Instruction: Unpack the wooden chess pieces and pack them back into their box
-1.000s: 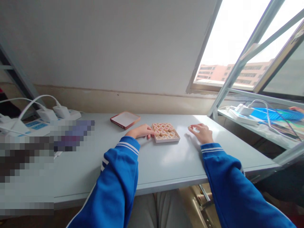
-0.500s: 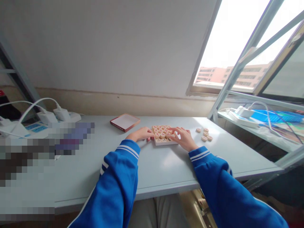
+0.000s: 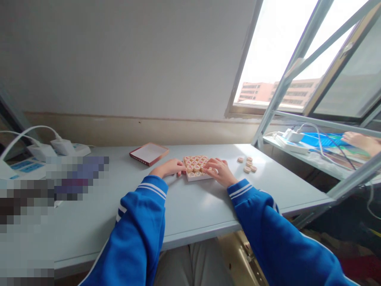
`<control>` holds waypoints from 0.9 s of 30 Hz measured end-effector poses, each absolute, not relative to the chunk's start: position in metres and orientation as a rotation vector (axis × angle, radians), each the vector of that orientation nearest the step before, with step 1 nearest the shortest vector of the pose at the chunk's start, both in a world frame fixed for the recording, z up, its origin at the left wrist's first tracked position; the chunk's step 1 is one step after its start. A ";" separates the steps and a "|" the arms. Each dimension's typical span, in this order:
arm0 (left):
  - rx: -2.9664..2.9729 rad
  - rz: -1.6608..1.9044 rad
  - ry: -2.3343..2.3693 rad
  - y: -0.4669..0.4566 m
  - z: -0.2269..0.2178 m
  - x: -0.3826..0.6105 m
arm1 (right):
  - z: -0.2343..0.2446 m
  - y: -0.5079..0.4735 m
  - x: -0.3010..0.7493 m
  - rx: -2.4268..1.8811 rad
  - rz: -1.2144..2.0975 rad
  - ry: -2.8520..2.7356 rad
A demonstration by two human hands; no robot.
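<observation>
Round wooden xiangqi pieces [image 3: 197,168] with red or dark characters fill a shallow white box [image 3: 200,178] on the desk. The front row seems to sit lower than the rows behind it. My left hand [image 3: 169,168] is at the box's left edge, thumb and fingers closed against its side. Over the right part of the box, my right hand [image 3: 219,171] has its fingers bent down onto a piece, which they mostly hide. Several loose pieces [image 3: 249,164] lie on the desk to the right of that hand.
A reddish-brown box lid [image 3: 149,153] lies open side up at the back left. Power strips with plugs [image 3: 64,147] stand farther left, beside a blurred-out area. On the right, past a metal frame [image 3: 269,115], another person's hand [image 3: 358,140] reaches by a blue basket [image 3: 323,140].
The view has turned a little to the right. My right hand's fingers have come down and drawn together over the pieces. My left hand stays at the box. Another person's hand has appeared at right.
</observation>
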State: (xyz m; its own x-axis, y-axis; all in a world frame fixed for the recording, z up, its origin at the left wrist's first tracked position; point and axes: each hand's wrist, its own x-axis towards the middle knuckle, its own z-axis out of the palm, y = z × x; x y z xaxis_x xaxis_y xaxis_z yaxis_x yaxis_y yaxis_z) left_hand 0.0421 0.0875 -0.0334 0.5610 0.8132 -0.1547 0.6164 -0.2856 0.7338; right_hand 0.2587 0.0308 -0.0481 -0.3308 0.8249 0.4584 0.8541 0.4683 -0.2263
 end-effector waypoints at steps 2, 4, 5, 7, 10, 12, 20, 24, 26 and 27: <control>2.017 0.324 1.140 0.088 -0.033 0.042 | -0.048 0.031 0.256 -1.376 -0.057 -2.244; 2.017 0.332 1.144 0.088 -0.033 0.042 | -0.048 0.031 0.257 -1.382 -0.064 -2.236; 2.016 0.334 1.147 0.088 -0.033 0.041 | -0.047 0.029 0.259 -1.396 -0.087 -2.212; 2.015 0.332 1.145 0.089 -0.034 0.041 | -0.044 0.025 0.271 -1.474 -0.184 -2.122; 2.014 0.322 1.137 0.091 -0.036 0.041 | -0.043 0.013 0.303 -1.785 -0.432 -1.834; 2.017 0.305 1.120 0.092 -0.037 0.042 | -0.045 0.006 0.326 -2.068 -0.529 -1.613; 2.051 0.254 1.116 0.085 -0.031 0.045 | -0.053 0.003 0.348 -2.265 -0.348 -1.620; 2.047 0.258 1.176 0.082 -0.028 0.048 | -0.053 0.013 0.321 -1.872 -0.246 -1.781; 2.055 0.241 1.184 0.080 -0.028 0.049 | -0.052 0.017 0.304 -1.707 -0.163 -1.859; 2.063 0.235 1.176 0.080 -0.028 0.050 | -0.052 0.020 0.295 -1.664 -0.131 -1.886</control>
State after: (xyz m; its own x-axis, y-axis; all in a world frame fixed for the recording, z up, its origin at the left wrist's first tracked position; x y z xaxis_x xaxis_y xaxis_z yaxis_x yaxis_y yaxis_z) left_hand 0.0496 0.0797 -0.0280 0.5635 0.8038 -0.1905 0.6689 -0.3086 0.6763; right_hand 0.2948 0.0195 -0.0521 -0.0211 0.8664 0.4989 0.9270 0.2038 -0.3147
